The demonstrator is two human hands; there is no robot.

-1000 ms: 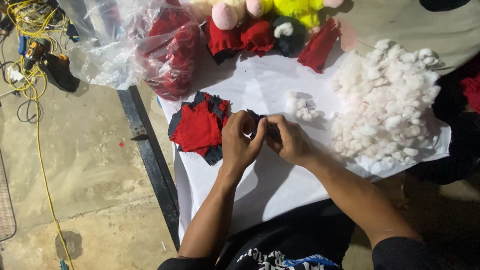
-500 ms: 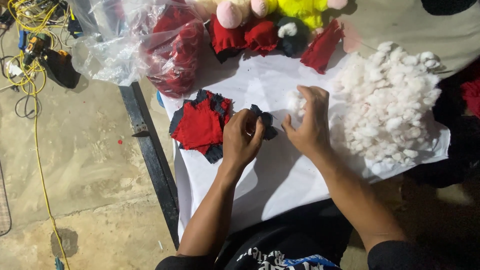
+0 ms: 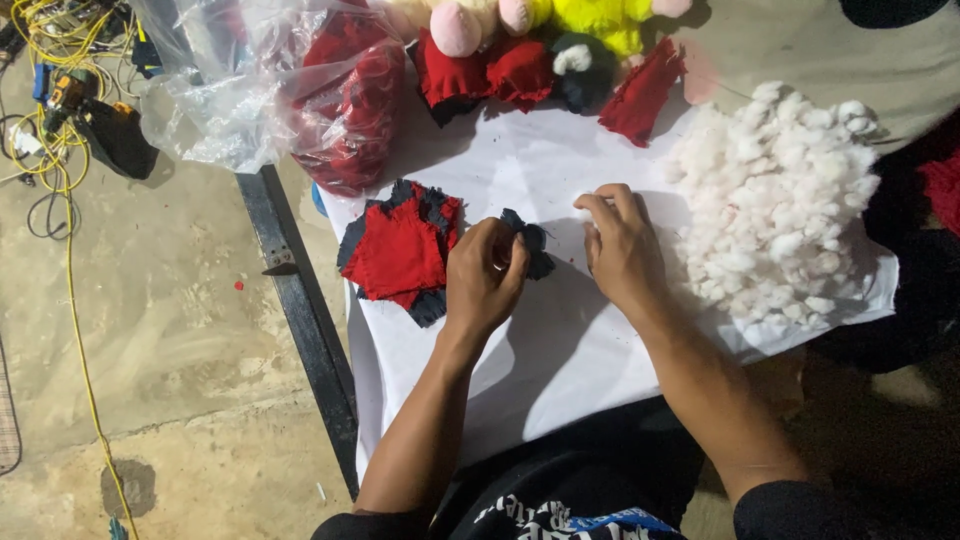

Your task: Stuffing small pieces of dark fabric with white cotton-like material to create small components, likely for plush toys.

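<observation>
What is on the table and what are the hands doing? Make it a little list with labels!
Left hand: pinches a small dark fabric piece
Right hand: fingertips pinched on a bit of white stuffing, next to the fluffy white stuffing pile
Beside left hand: stack of red and dark fabric squares
Work surface: white sheet
Far edge: plush toys, red fabric bits
Top left: clear plastic bag of red cloth
Floor: yellow cable
</observation>
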